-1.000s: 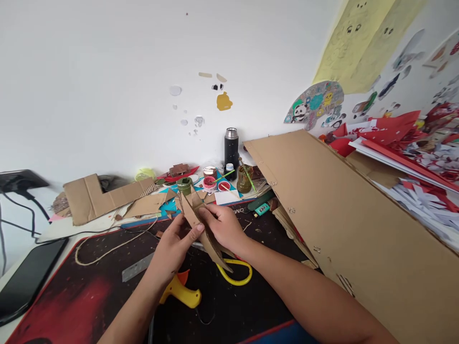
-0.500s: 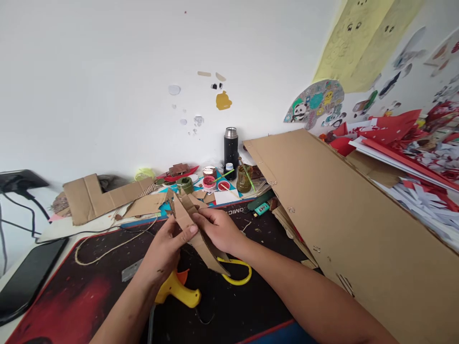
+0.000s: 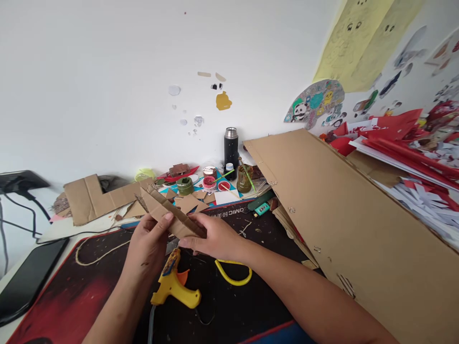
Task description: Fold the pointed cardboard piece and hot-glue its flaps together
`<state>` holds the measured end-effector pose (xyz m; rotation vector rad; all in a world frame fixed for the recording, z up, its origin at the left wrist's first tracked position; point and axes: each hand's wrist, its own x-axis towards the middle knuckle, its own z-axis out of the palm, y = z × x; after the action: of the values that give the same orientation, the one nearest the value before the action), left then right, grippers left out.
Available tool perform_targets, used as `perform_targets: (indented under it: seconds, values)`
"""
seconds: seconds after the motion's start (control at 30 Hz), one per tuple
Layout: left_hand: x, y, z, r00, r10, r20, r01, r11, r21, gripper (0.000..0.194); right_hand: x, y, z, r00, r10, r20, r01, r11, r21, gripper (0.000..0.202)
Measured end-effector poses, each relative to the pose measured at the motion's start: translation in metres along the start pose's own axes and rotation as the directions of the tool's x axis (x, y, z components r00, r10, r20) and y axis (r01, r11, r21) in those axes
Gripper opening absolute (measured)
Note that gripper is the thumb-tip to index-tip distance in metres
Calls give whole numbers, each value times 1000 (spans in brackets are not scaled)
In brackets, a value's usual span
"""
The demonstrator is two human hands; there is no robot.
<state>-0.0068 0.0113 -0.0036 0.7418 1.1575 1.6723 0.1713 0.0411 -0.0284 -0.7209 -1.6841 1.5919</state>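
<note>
Between my two hands is a folded cardboard piece (image 3: 158, 206), held tilted above the dark desk mat (image 3: 229, 306). My left hand (image 3: 148, 241) grips its near left side, thumb on the outer face. My right hand (image 3: 211, 234) is closed round its right end, with the thumb in front and fingers behind. Below them a yellow hot glue gun (image 3: 175, 284) lies on the mat, its nozzle end dirty with glue. To its right is a yellow loop-shaped handle (image 3: 234, 277); the rest of that object is hidden under my right hand and forearm.
A large cardboard sheet (image 3: 330, 205) leans across the right side. Along the wall stand paint jars (image 3: 185, 186), a black thermos (image 3: 231, 148) and cardboard scraps (image 3: 188, 204). At left lie a black phone (image 3: 32, 272), twine (image 3: 102, 252) and an L-shaped cardboard piece (image 3: 86, 198).
Both hands have moved left with the cardboard piece, which has turned to a flatter slant. My right hand has shifted down to its right end. More of the glue gun shows.
</note>
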Motion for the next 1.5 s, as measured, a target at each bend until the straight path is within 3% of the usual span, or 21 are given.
perform_targets:
  seconds: [0.13,0.3,0.6,0.7,0.9,1.13,1.27,1.5]
  values:
    - [1,7,0,999,-25,-25,23,998,-66,58,0,-5,-2,998,38,54,-35,998,-54,55]
    - [5,7,-3,996,-29,-88,26,999,-40,48,1,-11,-3,989,107,99,-82,970,-227,59]
    - [6,3,-1,991,7,-131,-10,1000,-19,43,2,-14,-4,994,56,94,-17,926,-378,43]
    - [3,3,2,993,14,-120,-17,1000,-24,48,2,-11,-3,992,57,113,-18,946,-323,42]
    - [3,-5,-3,993,-108,45,108,994,-3,62,5,4,-4,992,96,83,-80,980,-181,53]
    - [10,-7,-12,997,-75,31,75,997,-14,52,8,10,-4,983,119,140,-121,993,7,60]
    - [7,-3,-8,1000,-23,7,23,1000,-21,50,10,12,-4,975,156,157,-155,988,-16,51]
    - [7,-6,-3,1000,4,-23,-4,1000,6,43,10,18,-3,981,117,154,-106,992,-75,41]
